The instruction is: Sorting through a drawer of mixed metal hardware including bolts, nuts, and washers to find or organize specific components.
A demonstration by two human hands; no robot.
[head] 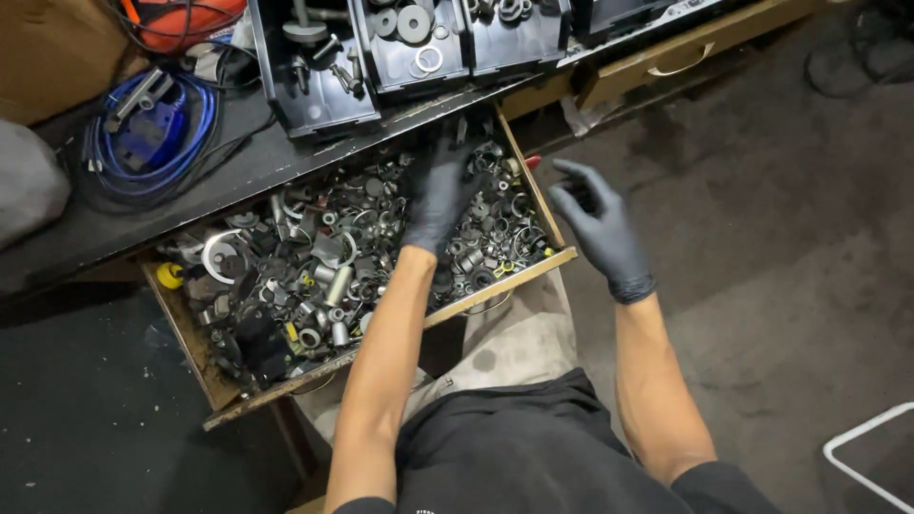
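The open wooden drawer [547, 221] projects from beneath the dark table [238, 171] and is filled with loose metal parts [324, 257]: washers, rings, bushings, short sleeves and nuts.

Left hand [440, 190]: black glove, palm down, placed inside the drawer at its far right portion. The fingers are spread over the parts and rest on them. Whether its grip encloses any single piece cannot be told, because the palm hides what lies beneath.

Right hand [600, 227]: black glove, positioned outside the drawer, just beside its right wall and above the floor [762, 238]. The fingers are apart and slightly curled; the grip is empty.

Drawer contents, left portion: a large silver ring-shaped part [227, 257] and, nearer the left wall, a small yellow piece [169, 275].

Table surface, far side: a row of black bins [324, 105] holding washers and bolts. Left of the bins lies a coiled blue cable [152, 133]; beyond it, an orange object [186, 19].

Right of the bins, a second wooden drawer [685, 48] with a metal pull stands partly open.
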